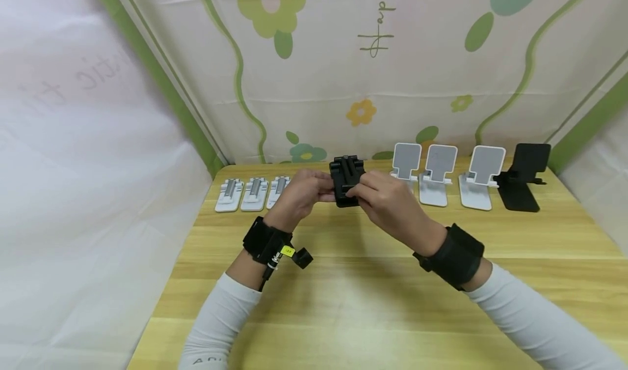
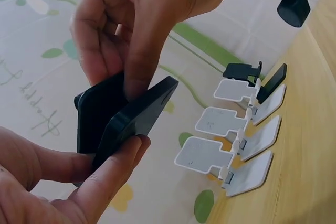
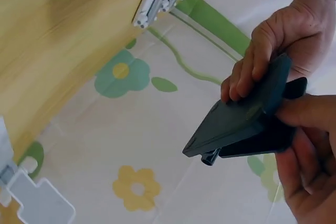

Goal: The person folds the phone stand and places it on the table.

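Note:
Between both hands, above the wooden table, is a black folding phone stand (image 1: 346,179). In the left wrist view, the stand (image 2: 139,116) shows two plates parted in a narrow V. My left hand (image 1: 302,195) grips its left side, fingers behind it and thumb at the edge. My right hand (image 1: 390,201) pinches the stand near its lower right corner. The right wrist view shows my right thumb (image 3: 310,114) in the gap between the plates. On the far side of the stand, the left fingers (image 3: 247,77) lie along one plate.
Several white folded stands (image 1: 254,194) lie in a row at the back left, one partly behind my left hand. At the back right stand unfolded white phone stands (image 1: 441,163) and one unfolded black stand (image 1: 531,163). A flowered curtain (image 1: 314,76) hangs behind the wooden table (image 1: 343,293).

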`<action>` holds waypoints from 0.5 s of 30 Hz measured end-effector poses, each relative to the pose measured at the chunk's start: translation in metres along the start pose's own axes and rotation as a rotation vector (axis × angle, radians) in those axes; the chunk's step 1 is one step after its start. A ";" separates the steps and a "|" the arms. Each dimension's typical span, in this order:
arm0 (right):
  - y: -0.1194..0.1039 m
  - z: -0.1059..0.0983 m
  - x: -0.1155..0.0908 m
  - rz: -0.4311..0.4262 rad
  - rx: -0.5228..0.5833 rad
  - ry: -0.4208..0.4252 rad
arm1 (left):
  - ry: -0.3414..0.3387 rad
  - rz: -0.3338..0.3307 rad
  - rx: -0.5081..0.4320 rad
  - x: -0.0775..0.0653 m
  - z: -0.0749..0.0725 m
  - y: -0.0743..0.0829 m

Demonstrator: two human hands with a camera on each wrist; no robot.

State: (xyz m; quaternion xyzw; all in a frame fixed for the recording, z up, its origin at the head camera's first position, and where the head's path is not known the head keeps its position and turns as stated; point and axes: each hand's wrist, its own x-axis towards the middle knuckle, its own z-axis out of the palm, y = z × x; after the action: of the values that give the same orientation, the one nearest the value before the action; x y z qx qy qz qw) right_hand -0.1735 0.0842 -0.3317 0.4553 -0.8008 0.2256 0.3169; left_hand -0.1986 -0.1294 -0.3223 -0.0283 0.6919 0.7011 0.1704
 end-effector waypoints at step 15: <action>0.033 -0.015 0.004 1.038 0.900 -0.345 | -0.013 0.023 0.022 -0.004 0.002 0.000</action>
State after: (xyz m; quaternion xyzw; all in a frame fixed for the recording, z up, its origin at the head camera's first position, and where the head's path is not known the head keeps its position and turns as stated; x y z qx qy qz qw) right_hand -0.1997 0.1075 -0.3206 0.1306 -0.7823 0.5812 -0.1821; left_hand -0.1946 -0.1282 -0.3215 -0.0138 0.6987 0.6955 0.1670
